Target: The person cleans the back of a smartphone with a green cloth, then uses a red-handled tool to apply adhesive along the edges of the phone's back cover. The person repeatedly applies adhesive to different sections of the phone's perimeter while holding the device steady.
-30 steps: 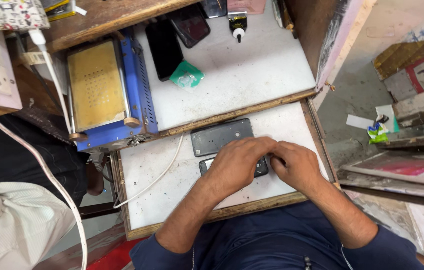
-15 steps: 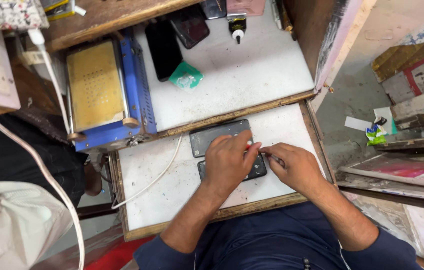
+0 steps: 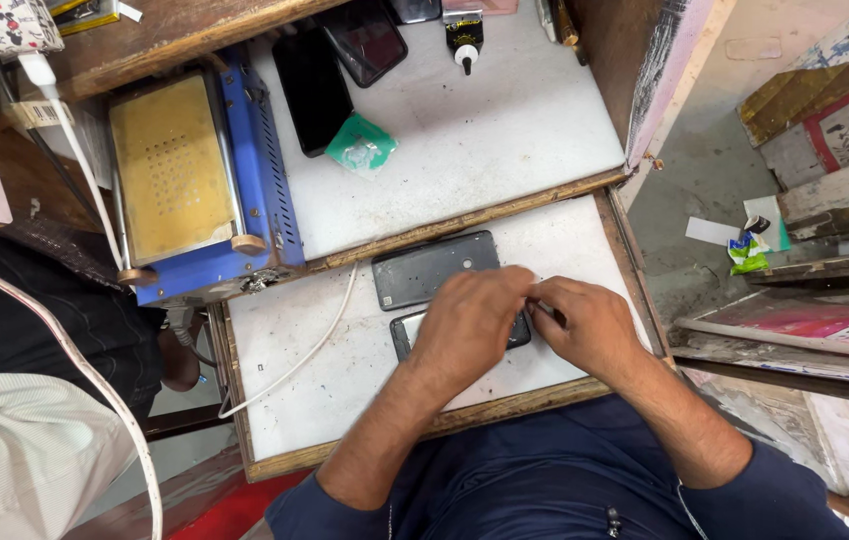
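Head view, my left hand (image 3: pixel 469 320) pressed flat over a phone (image 3: pixel 412 333) on the white tray (image 3: pixel 324 390); right hand (image 3: pixel 589 325) fingertips pinched at its edge, what they grip I cannot tell; dark back cover (image 3: pixel 429 268) lying just beside.

the left hand (image 3: pixel 469 325) has slid toward three o'clock along the phone (image 3: pixel 409 330), covering more of it. the right hand (image 3: pixel 589 325) has closed in, fingertips now meeting.

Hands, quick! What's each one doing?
Left hand: flat on the dark phone.
Right hand: fingers pinched at the phone's edge; what it holds cannot be told.
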